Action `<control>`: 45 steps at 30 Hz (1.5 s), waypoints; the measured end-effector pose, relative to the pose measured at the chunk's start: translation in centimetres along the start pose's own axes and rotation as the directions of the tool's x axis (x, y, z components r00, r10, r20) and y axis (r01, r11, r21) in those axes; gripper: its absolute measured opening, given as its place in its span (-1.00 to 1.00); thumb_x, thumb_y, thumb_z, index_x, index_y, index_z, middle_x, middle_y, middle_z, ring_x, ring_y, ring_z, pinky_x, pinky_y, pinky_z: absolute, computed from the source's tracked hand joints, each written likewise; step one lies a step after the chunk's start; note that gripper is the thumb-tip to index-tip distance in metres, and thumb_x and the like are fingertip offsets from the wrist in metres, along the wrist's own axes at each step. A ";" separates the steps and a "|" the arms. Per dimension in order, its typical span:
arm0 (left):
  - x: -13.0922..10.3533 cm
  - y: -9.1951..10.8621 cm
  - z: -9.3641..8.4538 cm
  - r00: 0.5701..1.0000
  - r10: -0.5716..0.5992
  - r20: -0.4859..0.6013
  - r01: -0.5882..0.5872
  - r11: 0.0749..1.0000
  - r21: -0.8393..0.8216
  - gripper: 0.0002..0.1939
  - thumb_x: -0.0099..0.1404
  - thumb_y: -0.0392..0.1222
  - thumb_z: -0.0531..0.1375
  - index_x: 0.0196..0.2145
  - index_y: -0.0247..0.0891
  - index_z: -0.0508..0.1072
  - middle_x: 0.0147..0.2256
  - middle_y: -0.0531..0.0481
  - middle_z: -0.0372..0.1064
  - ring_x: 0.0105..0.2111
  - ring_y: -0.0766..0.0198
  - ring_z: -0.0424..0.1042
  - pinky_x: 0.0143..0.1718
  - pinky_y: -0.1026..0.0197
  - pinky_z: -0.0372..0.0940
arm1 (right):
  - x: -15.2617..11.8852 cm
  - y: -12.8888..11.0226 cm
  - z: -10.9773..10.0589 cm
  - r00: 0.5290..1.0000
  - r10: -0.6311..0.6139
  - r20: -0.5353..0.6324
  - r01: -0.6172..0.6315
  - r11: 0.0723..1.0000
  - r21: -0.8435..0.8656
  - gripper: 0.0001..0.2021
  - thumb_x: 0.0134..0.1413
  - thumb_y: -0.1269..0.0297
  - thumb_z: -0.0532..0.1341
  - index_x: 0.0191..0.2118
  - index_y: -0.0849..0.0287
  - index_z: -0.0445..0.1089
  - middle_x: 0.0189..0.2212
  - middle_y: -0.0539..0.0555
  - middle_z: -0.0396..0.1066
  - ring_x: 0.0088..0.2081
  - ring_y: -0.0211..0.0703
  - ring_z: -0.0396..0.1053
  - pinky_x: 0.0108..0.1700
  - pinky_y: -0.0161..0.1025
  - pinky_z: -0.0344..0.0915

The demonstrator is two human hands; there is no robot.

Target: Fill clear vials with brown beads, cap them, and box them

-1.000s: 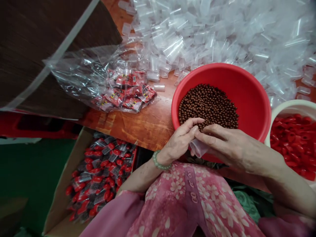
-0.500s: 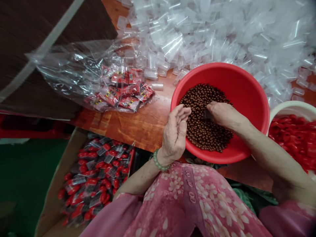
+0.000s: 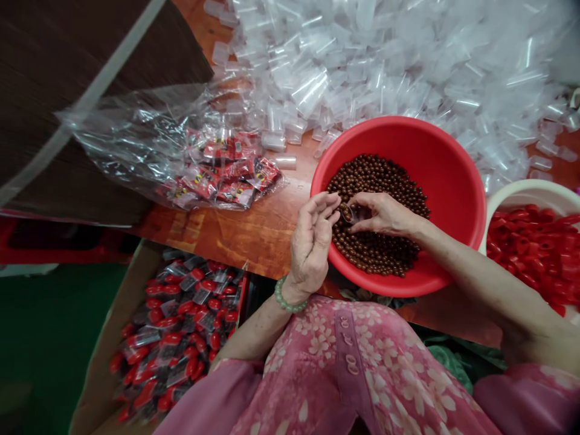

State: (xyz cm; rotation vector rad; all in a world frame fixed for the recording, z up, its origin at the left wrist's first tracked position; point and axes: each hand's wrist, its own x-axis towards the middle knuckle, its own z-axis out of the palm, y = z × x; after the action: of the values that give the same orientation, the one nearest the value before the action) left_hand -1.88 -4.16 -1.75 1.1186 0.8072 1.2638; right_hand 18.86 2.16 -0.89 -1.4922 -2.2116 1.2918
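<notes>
Right hand (image 3: 383, 212) pinches a clear cup (image 3: 355, 214), mostly finger-hidden, in red bowl (image 3: 453, 193); we cannot tell whether it touches the brown balls (image 3: 376, 175). Left hand (image 3: 312, 244) loosely open, rimside. White tub (image 3: 534, 191) cut off.

right hand (image 3: 385, 213): moved closer to left hand (image 3: 312, 241) | clear cup (image 3: 355, 212): brown beads (image 3: 345, 212) now at mouth
</notes>
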 end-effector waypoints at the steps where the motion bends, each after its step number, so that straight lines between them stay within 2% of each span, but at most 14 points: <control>1: 0.0 0.0 -0.1 1.000 0.015 0.015 -0.016 0.999 0.035 -0.57 0.52 0.04 0.12 0.25 -0.09 0.25 0.29 -0.21 0.31 0.32 0.09 0.34 0.35 -0.03 0.29 | -0.3 -0.1 -0.1 1.000 -0.014 -0.009 0.015 0.994 0.112 -0.62 -0.02 0.12 0.43 -0.13 0.21 0.42 -0.36 -0.03 0.43 -0.36 -0.23 0.32 -0.26 -0.28 0.23; 5: 0.3 -0.2 -0.1 0.987 0.104 0.120 -0.134 0.949 0.285 -0.39 0.43 -0.05 0.25 0.34 -0.11 0.17 0.37 -0.26 0.17 0.40 0.03 0.22 0.37 -0.06 0.27 | -1.6 -1.1 -0.8 0.996 -0.055 -0.067 0.077 0.918 0.390 -0.52 -0.07 0.02 0.49 -0.12 0.18 0.42 -0.37 -0.05 0.42 -0.37 -0.26 0.32 -0.27 -0.28 0.28; 7: 0.8 -0.3 0.3 0.971 0.141 0.192 -0.209 0.890 0.406 -0.33 0.41 -0.04 0.27 0.37 -0.16 0.15 0.40 -0.31 0.12 0.42 -0.02 0.19 0.36 -0.09 0.30 | -2.2 -1.7 -1.1 0.989 -0.094 -0.114 0.134 0.891 0.434 -0.53 -0.04 -0.03 0.49 -0.14 0.18 0.43 -0.36 -0.04 0.41 -0.35 -0.26 0.32 -0.25 -0.29 0.30; 10: 1.6 -0.4 1.0 0.942 0.209 0.264 -0.319 0.803 0.503 -0.40 0.42 -0.06 0.26 0.32 -0.26 0.24 0.34 -0.34 0.22 0.37 -0.03 0.27 0.36 -0.12 0.30 | -2.8 -2.5 -0.9 0.967 -0.183 -0.178 0.242 0.877 0.415 -0.52 0.03 -0.15 0.44 -0.21 0.19 0.43 -0.37 -0.02 0.39 -0.35 -0.27 0.29 -0.26 -0.30 0.28; 12: 2.1 -0.4 1.3 0.931 0.239 0.276 -0.352 0.785 0.510 -0.46 0.42 -0.11 0.25 0.28 -0.28 0.31 0.28 -0.31 0.32 0.32 0.01 0.34 0.36 -0.11 0.31 | -3.1 -2.9 -0.5 0.951 -0.219 -0.219 0.288 0.886 0.365 -0.51 0.06 -0.19 0.41 -0.27 0.19 0.41 -0.39 -0.02 0.37 -0.36 -0.28 0.27 -0.29 -0.31 0.26; 14: 2.3 -0.2 1.4 0.937 0.214 0.276 -0.329 0.807 0.491 -0.49 0.41 -0.13 0.26 0.26 -0.28 0.34 0.24 -0.26 0.40 0.26 0.04 0.41 0.33 -0.08 0.34 | -3.5 -3.0 -0.1 0.939 -0.226 -0.260 0.300 0.907 0.296 -0.58 0.11 -0.11 0.40 -0.26 0.20 0.41 -0.40 -0.02 0.38 -0.37 -0.28 0.29 -0.28 -0.32 0.27; 16: 2.4 0.0 1.3 0.953 0.168 0.252 -0.273 0.836 0.476 -0.51 0.41 -0.15 0.26 0.25 -0.26 0.36 0.20 -0.22 0.44 0.19 0.08 0.48 0.29 -0.04 0.39 | -4.1 -3.1 0.1 0.932 -0.218 -0.289 0.290 0.928 0.235 -0.68 0.16 0.06 0.39 -0.14 0.21 0.45 -0.34 0.00 0.46 -0.34 -0.26 0.38 -0.25 -0.31 0.32; 18: 2.5 0.3 1.0 0.955 0.161 0.247 -0.265 0.837 0.478 -0.52 0.43 -0.17 0.23 0.25 -0.26 0.36 0.18 -0.21 0.46 0.15 0.10 0.51 0.26 -0.02 0.41 | -4.9 -3.1 0.0 0.925 -0.209 -0.317 0.278 0.941 0.192 -0.66 0.18 0.18 0.37 0.02 0.20 0.46 -0.23 0.05 0.54 -0.30 -0.22 0.46 -0.20 -0.29 0.38; 20: 2.6 0.5 0.8 0.930 0.185 0.319 -0.326 0.816 0.477 -0.52 0.43 -0.19 0.22 0.26 -0.27 0.34 0.17 -0.21 0.46 0.15 0.11 0.51 0.25 0.00 0.41 | -5.7 -3.1 -0.2 0.911 -0.195 -0.364 0.265 0.952 0.154 -0.67 0.22 0.22 0.33 0.07 0.18 0.47 -0.16 0.08 0.58 -0.26 -0.19 0.51 -0.17 -0.26 0.42; 22: 2.7 0.4 0.8 0.903 0.185 0.388 -0.365 0.807 0.464 -0.51 0.43 -0.20 0.22 0.27 -0.28 0.33 0.15 -0.22 0.47 0.15 0.10 0.50 0.25 0.00 0.40 | -6.5 -3.0 -0.5 0.894 -0.171 -0.414 0.242 0.962 0.124 -0.74 0.24 0.24 0.30 0.01 0.17 0.50 -0.15 0.10 0.59 -0.21 -0.16 0.53 -0.12 -0.23 0.44; 28: 2.8 -0.1 1.2 0.878 0.145 0.456 -0.362 0.824 0.436 -0.48 0.45 -0.16 0.20 0.31 -0.29 0.29 0.16 -0.26 0.42 0.15 0.10 0.47 0.23 0.00 0.40 | -7.4 -3.1 -0.8 0.858 -0.134 -0.496 0.251 0.952 0.176 -0.80 0.32 0.20 0.26 -0.03 0.13 0.52 -0.14 0.11 0.60 -0.16 -0.13 0.55 -0.06 -0.17 0.49; 33: 2.8 -0.5 0.9 0.881 0.146 0.450 -0.360 0.824 0.438 -0.44 0.46 -0.12 0.19 0.34 -0.33 0.26 0.12 -0.25 0.42 0.09 0.13 0.48 0.18 0.04 0.42 | -7.0 -3.7 -0.8 0.843 -0.206 -0.497 0.306 0.944 0.127 -0.86 0.31 0.31 0.25 -0.08 0.11 0.54 -0.19 0.07 0.59 -0.18 -0.18 0.54 -0.06 -0.21 0.47; 40: 3.0 -1.1 0.7 0.861 0.172 0.478 -0.421 0.770 0.479 -0.42 0.48 -0.08 0.17 0.35 -0.34 0.24 0.17 -0.29 0.43 0.16 0.06 0.46 0.23 -0.03 0.38 | -6.8 -3.5 -0.9 0.834 -0.369 -0.411 0.396 0.918 -0.020 -0.76 0.27 0.47 0.17 -0.01 0.13 0.48 -0.17 0.08 0.53 -0.20 -0.21 0.48 -0.15 -0.26 0.40; 45: 3.0 -0.9 0.8 0.876 0.170 0.452 -0.412 0.752 0.514 -0.46 0.47 -0.12 0.17 0.30 -0.41 0.27 0.08 -0.30 0.47 0.05 0.09 0.51 0.14 0.00 0.43 | -7.0 -3.8 -0.8 0.842 -0.411 -0.350 0.387 0.911 -0.139 -0.81 0.24 0.45 0.17 -0.05 0.17 0.40 -0.18 0.11 0.47 -0.19 -0.19 0.43 -0.17 -0.26 0.35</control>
State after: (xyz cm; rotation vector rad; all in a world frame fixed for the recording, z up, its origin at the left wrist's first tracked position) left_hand -0.38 -1.32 -2.02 2.0162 0.7645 1.0007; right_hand 20.13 -3.58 4.52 -1.0919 -2.1605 0.7415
